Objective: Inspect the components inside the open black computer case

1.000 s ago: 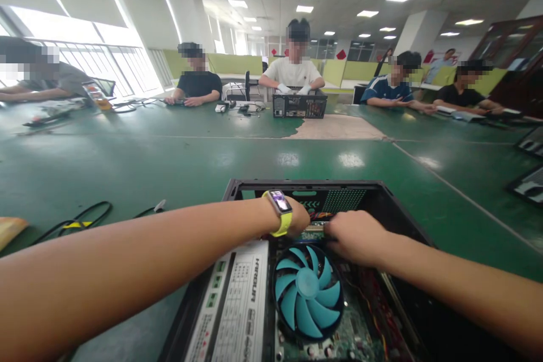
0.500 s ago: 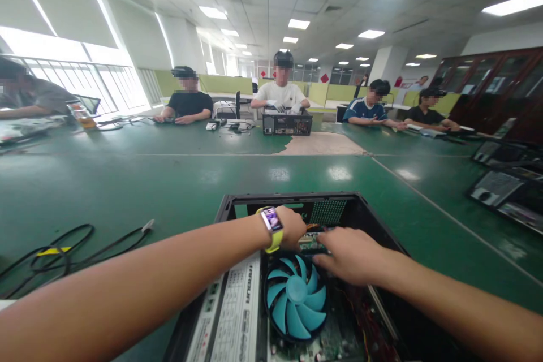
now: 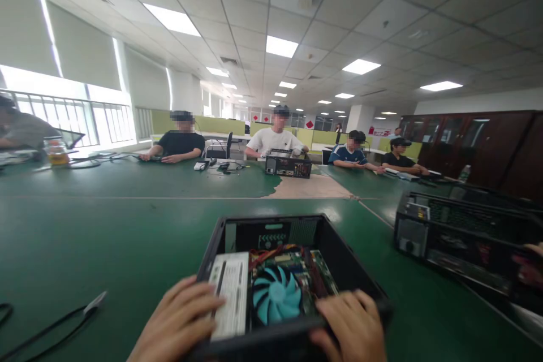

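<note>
An open black computer case (image 3: 339,263) lies on the green table (image 3: 106,237) in front of me. Inside it I see a blue cooling fan (image 3: 275,297), a white power supply (image 3: 231,300) and a green board with orange cables. My left hand (image 3: 178,325) rests on the near left corner of the case, fingers over the power supply's edge. My right hand (image 3: 352,328) grips the near right rim of the case.
A second black case (image 3: 458,237) lies at the right, with another person's hand (image 3: 528,268) at its edge. A black cable (image 3: 55,322) trails at the near left. Several people sit along the far side, one behind a further case (image 3: 288,166).
Both my hands have come out of the case's inside and back to its near rim. The view has risen and pulled back, so the case looks smaller and the second case shows.
</note>
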`<state>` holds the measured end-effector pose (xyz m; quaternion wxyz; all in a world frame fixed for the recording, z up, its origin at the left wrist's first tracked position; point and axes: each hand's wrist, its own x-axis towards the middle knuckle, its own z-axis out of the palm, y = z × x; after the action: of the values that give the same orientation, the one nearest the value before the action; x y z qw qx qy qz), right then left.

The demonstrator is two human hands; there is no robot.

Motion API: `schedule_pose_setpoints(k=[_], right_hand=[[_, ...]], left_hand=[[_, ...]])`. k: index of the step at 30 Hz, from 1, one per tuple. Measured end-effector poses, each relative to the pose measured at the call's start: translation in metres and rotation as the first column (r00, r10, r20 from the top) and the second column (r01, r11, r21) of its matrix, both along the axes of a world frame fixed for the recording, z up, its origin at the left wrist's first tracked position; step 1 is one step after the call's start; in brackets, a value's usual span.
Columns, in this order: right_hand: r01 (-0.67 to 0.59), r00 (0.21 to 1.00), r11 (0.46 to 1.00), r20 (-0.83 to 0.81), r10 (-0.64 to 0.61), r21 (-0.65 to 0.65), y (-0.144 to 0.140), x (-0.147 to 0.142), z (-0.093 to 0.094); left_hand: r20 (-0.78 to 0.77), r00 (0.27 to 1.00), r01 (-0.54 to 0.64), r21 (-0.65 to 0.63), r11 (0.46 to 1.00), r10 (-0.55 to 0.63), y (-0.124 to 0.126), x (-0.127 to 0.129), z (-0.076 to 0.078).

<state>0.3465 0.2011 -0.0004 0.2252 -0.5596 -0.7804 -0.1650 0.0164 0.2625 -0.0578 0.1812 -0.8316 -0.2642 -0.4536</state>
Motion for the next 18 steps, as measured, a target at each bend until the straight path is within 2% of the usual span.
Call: schedule_pose_setpoints(k=[1, 2, 3, 4, 5, 6, 8, 10, 11, 12, 14, 16, 18], right_hand=[[0.081, 0.996, 0.995, -0.018, -0.082, -0.056, 0.025, -0.007, 0.010], [0.229, 0.971, 0.961, -0.036, -0.237, -0.157, 0.048, -0.016, 0.022], [0.310, 0.944, 0.931, -0.050, -0.325, -0.191, 0.067, -0.028, 0.033], [0.343, 0.930, 0.910, -0.051, -0.364, -0.233, 0.082, -0.039, 0.043], [0.350, 0.926, 0.899, -0.048, -0.375, -0.264, 0.090, -0.049, 0.052], [0.317, 0.939, 0.907, -0.044, -0.342, -0.279, 0.092, -0.055, 0.059], [0.220, 0.971, 0.934, -0.030, -0.238, -0.282, 0.082, -0.048, 0.067], [0.221, 0.974, 0.946, 0.008, -0.225, -0.238, 0.063, -0.008, 0.073], [0.282, 0.959, 0.936, 0.029, -0.282, -0.210, 0.055, 0.023, 0.075], [0.401, 0.916, 0.894, 0.065, -0.397, -0.199, 0.050, 0.060, 0.077], [0.548, 0.833, 0.802, 0.066, -0.549, -0.238, 0.047, 0.138, 0.077], [0.631, 0.759, 0.708, 0.065, -0.648, -0.318, 0.050, 0.205, 0.073], [0.669, 0.709, 0.642, 0.060, -0.703, -0.375, 0.057, 0.250, 0.063]], left_hand=[[-0.017, 0.997, -0.082, -0.059, 0.995, 0.081, 0.022, 0.013, 0.022], [-0.005, 0.966, -0.256, -0.127, 0.958, 0.257, 0.041, 0.029, 0.042], [0.092, 0.873, -0.454, -0.205, 0.867, 0.479, 0.058, 0.048, 0.057], [0.092, 0.801, -0.551, -0.271, 0.789, 0.591, 0.070, 0.067, 0.067], [0.041, 0.792, -0.575, -0.285, 0.767, 0.609, 0.078, 0.086, 0.072], [-0.011, 0.809, -0.566, -0.279, 0.775, 0.587, 0.080, 0.103, 0.072], [-0.119, 0.880, -0.474, -0.249, 0.844, 0.459, 0.074, 0.124, 0.063], [-0.144, 0.911, -0.413, -0.270, 0.870, 0.387, 0.062, 0.129, 0.051], [-0.138, 0.914, -0.405, -0.304, 0.862, 0.381, 0.056, 0.126, 0.045], [-0.130, 0.914, -0.404, -0.345, 0.847, 0.384, 0.051, 0.121, 0.040], [-0.119, 0.915, -0.399, -0.417, 0.817, 0.387, 0.043, 0.104, 0.032], [-0.115, 0.921, -0.381, -0.450, 0.807, 0.371, 0.034, 0.083, 0.027], [-0.114, 0.926, -0.371, -0.458, 0.808, 0.360, 0.023, 0.058, 0.022]])
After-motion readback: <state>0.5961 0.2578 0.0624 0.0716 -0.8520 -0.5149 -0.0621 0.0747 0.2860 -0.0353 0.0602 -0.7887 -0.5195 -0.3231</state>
